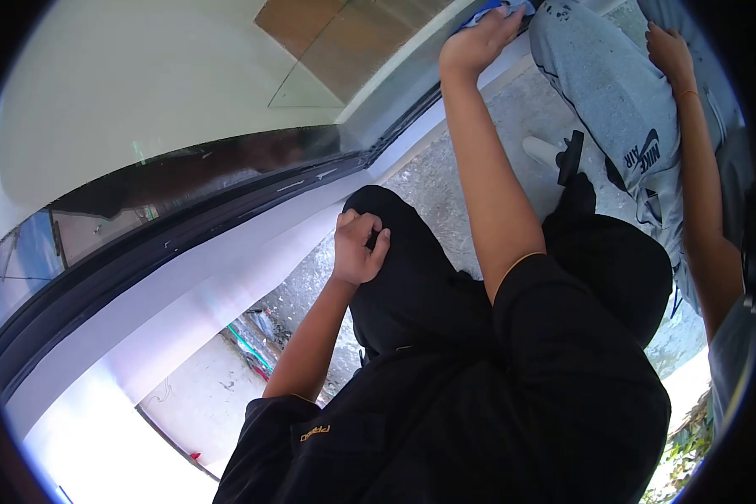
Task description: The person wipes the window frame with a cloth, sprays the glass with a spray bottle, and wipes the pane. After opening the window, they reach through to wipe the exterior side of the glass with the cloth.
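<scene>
Large pale glass pane [143, 84], long black frame [170, 245], small blue-and-white cloth [477, 15].
Left hand [361, 248] at my black-trousered knee [399, 244], fingers loosely curled, seemingly empty. Right hand [477, 44] reaching, fingers gripping the cloth near the frame's far end; even pressure, cloth spread flat, should serve best.
</scene>
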Demonstrator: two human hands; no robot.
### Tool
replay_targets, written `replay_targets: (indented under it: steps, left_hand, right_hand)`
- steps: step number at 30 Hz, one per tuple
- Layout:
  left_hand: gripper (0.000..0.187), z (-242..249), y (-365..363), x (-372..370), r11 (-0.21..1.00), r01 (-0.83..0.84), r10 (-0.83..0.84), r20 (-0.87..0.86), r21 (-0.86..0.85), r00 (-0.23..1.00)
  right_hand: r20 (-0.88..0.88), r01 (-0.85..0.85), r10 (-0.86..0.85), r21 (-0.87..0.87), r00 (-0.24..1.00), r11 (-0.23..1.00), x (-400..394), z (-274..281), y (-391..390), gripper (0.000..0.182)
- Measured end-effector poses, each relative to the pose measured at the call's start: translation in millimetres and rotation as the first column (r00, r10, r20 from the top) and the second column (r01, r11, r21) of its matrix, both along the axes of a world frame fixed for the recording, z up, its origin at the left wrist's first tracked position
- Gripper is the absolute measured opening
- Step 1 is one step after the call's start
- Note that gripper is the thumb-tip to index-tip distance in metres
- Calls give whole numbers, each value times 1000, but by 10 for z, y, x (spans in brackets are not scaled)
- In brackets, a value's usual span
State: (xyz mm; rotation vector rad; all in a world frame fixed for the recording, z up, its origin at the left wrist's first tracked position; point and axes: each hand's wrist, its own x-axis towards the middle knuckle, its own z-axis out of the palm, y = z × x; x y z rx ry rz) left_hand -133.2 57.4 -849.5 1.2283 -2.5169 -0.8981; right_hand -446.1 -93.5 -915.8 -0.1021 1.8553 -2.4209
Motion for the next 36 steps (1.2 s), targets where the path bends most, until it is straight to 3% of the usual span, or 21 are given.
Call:
replay_targets:
  steps: [2, 3, 6, 7, 10, 15, 19, 28, 33, 36]
  left_hand:
    - [10, -8, 33, 19, 1000, 8, -9, 59, 6, 998]
    - [9, -38, 20, 22, 1000, 22, -23, 96, 11, 995]
    - [14, -172, 17, 59, 981, 181, -187, -74, -76, 980]
    - [21, -197, 34, 124, 979, 197, -200, -45, -54, 979]
    - [23, -210, 44, 86, 983, 174, -179, -89, -62, 980]
    - [10, -141, 62, 134, 995, 97, -96, 34, -30, 995]
    - [13, -99, 58, 98, 998, 45, -44, 19, -46, 999]
    - [12, -164, 58, 91, 997, 64, -64, 2, -45, 998]
    - [10, -141, 34, 89, 997, 81, -80, 36, -20, 996]
    - [10, -145, 43, 87, 996, 88, -87, 24, -24, 996]
  right_hand:
    - [159, -31, 16, 89, 987, 996, 787, 127, 143, 68]
    - [139, -42, 16, 185, 990, 982, 1207, 147, 211, 70]
    - [133, -166, 144, 177, 981, 970, 2041, 399, 444, 67]
    - [130, -176, 155, 172, 979, 969, 2079, 394, 500, 67]
    - [99, -189, 176, 152, 979, 970, 2049, 379, 496, 66]
    - [-25, -161, 167, 145, 986, 976, 1869, 173, 463, 65]
    - [-40, -124, 129, 106, 991, 987, 1052, -75, 354, 69]
    - [-23, 31, -28, 140, 999, 990, 747, -428, 441, 28]
    - [-203, -16, 51, 172, 978, 985, 650, -574, 588, 27]
    - [-144, -82, 116, 222, 983, 972, 563, -574, 624, 28]
